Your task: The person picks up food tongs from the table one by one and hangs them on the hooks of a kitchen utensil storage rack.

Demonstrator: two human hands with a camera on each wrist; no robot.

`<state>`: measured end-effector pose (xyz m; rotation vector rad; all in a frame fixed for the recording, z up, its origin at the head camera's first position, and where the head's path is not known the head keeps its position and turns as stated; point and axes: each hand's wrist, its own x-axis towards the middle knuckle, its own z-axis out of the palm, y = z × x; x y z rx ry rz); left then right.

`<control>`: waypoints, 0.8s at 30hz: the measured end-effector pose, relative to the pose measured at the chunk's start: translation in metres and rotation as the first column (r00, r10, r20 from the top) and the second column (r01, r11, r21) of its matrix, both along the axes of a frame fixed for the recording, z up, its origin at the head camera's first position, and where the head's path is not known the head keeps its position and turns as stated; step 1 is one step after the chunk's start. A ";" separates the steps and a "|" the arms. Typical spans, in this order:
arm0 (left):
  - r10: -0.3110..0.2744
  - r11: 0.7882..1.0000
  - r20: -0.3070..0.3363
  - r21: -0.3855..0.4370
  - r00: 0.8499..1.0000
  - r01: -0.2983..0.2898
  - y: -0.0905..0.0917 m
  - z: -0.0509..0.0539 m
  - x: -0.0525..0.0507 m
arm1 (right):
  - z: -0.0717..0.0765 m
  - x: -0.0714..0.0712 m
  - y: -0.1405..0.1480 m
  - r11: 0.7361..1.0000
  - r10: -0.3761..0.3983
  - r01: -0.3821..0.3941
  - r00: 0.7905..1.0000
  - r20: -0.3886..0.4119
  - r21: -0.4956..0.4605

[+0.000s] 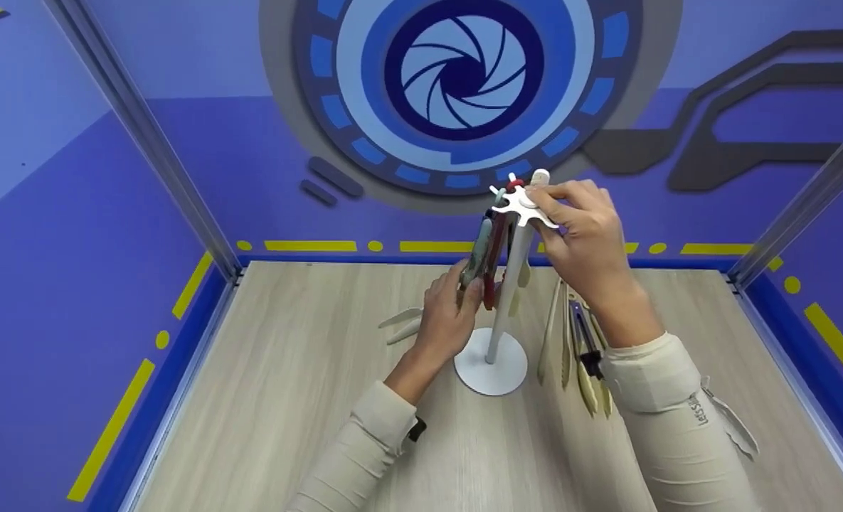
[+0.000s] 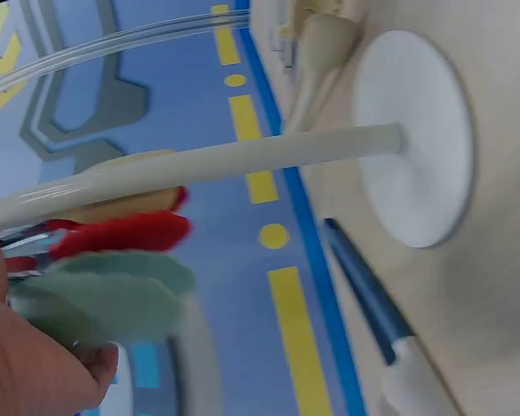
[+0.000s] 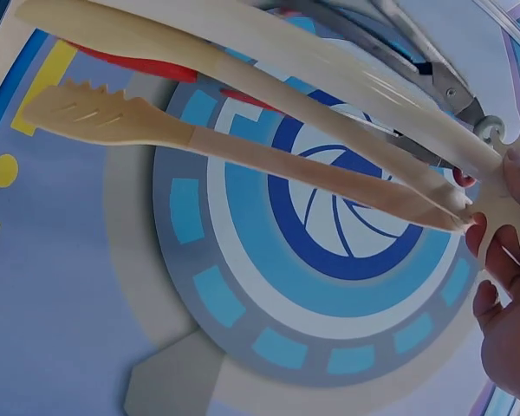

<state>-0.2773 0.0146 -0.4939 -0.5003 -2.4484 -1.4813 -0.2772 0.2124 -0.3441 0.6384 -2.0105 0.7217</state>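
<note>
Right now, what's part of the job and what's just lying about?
Part of it:
white star-topped stand, held by right fingers
sage-green tongs in left fingers
red-headed tongs, hanging
long beige tongs, hanging

Just lying about:
beige-headed tongs right of the stand
blue-handled tongs left of it
pale grey tongs beside the right sleeve

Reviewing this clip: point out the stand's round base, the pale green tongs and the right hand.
Round base (image 1: 492,379): head view, bare disc nearest the camera.
Pale green tongs (image 2: 104,302): left wrist view, scalloped head.
Right hand (image 1: 586,233): head view, back of the hand.
</note>
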 end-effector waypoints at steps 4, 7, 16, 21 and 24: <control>0.049 0.999 0.047 0.010 0.998 -0.049 -0.014 -0.016 -0.001 | 0.001 0.001 -0.004 1.000 -0.028 0.028 1.000 -0.004 -0.007; 0.107 0.994 0.071 0.023 0.992 -0.109 -0.026 -0.025 -0.004 | 0.001 0.003 -0.007 0.998 -0.049 0.048 0.999 -0.010 -0.029; 0.223 0.969 0.155 0.072 0.962 -0.236 -0.057 -0.043 -0.009 | 0.002 0.009 -0.022 0.983 -0.185 0.183 0.981 -0.063 -0.033; 0.271 0.957 0.162 0.057 0.949 -0.283 -0.067 -0.048 -0.011 | 0.000 0.013 -0.029 0.956 -0.290 0.292 0.952 -0.094 0.005; 0.304 0.949 0.162 0.034 0.939 -0.313 -0.071 -0.051 -0.011 | -0.001 0.014 -0.033 0.947 -0.318 0.321 0.942 -0.105 0.009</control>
